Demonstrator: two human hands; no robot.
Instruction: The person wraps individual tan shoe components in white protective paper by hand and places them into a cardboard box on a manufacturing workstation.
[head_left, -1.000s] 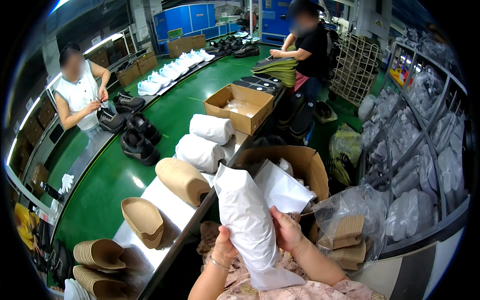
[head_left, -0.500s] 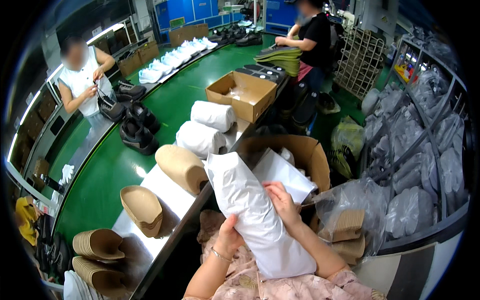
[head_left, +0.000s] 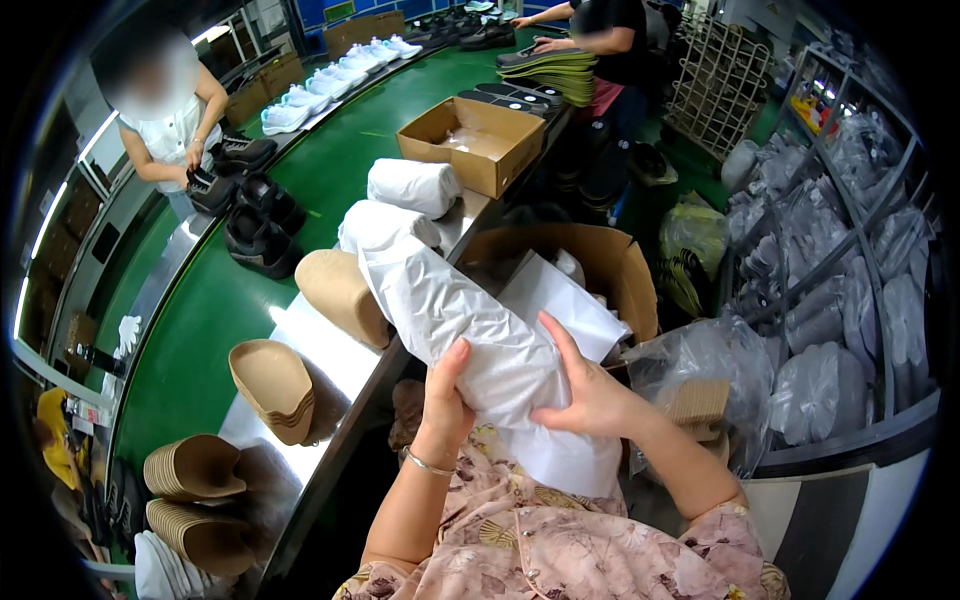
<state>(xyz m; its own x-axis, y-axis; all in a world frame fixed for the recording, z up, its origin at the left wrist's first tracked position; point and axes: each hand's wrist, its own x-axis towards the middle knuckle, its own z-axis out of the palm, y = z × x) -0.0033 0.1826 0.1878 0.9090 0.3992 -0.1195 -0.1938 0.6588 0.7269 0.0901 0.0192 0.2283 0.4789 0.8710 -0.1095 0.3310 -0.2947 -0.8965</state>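
Observation:
A long bundle wrapped in white paper (head_left: 470,335) is in both my hands, tilted with its far end up and left; what is inside is hidden. My left hand (head_left: 447,398) grips its left side, thumb on top and the other fingers out of sight underneath. Around its near right part my right hand (head_left: 600,395) is closed, thumb and forefinger spread over the paper. Loose paper hangs from the near end, over my lap. Just beyond the far end, two shorter white-wrapped rolls (head_left: 413,187) lie on the metal ledge.
Brown moulded shoe inserts (head_left: 272,385) stand in stacks along the ledge (head_left: 340,385). A small carton (head_left: 500,165) sits on the green conveyor (head_left: 180,375). Right of me, a big carton (head_left: 630,265) holds white paper sheets (head_left: 565,305). Two people (head_left: 165,140) work farther off.
The bundle has tilted further left, its far end now near the rolls. My right hand has moved down toward the near end and spread its thumb.

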